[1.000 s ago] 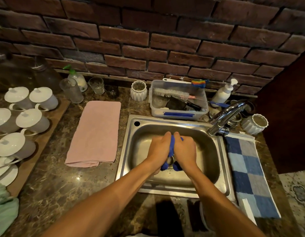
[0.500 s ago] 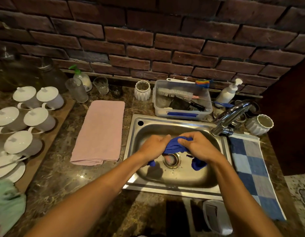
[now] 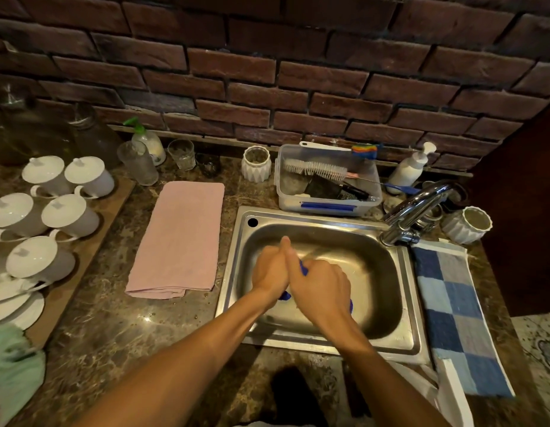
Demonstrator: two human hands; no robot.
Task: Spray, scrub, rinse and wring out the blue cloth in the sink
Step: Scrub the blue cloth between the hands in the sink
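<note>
Gripping blue cloth (image 3: pixel 303 268) w/ 2 hands, steel sink (image 3: pixel 387 272), marble counter (image 3: pixel 113 322), brick wall (image 3: pixel 267 72)

Hands back together over the sink (image 3: pixel 403 306) — half a second ago they were apart with the blue cloth (image 3: pixel 302 267) stretched between them. Left hand (image 3: pixel 271 269) and right hand (image 3: pixel 320 291) now touch, cloth bunched inside — only small bits show.
</note>
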